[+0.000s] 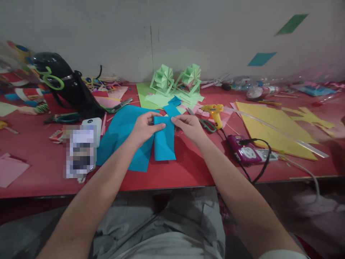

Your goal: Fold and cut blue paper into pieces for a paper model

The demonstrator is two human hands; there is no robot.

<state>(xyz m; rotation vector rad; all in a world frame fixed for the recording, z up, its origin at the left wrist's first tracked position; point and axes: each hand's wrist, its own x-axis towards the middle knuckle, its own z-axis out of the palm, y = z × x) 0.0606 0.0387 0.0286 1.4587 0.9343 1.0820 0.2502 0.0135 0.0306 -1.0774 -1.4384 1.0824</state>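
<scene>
A folded strip of blue paper (165, 142) is held upright between my two hands above the red table. My left hand (145, 127) pinches its upper left edge, thumb on the front face. At the upper right edge, the thumb and fingers of my right hand (188, 126) are closed on the same strip. A larger blue sheet (121, 133) lies to the left, partly under my left forearm. Just beyond the strip are smaller blue paper pieces (172, 108). Two light green folded paper shapes (164, 79) stand farther back.
Right of my hands are green-handled scissors (208, 126), a yellow glue gun (215, 111), a purple power socket (242, 151) with cables, and yellow sheets (275, 129). At left are a phone (92, 127) and a black bottle case (78, 90). The red table's (172, 180) front edge is near.
</scene>
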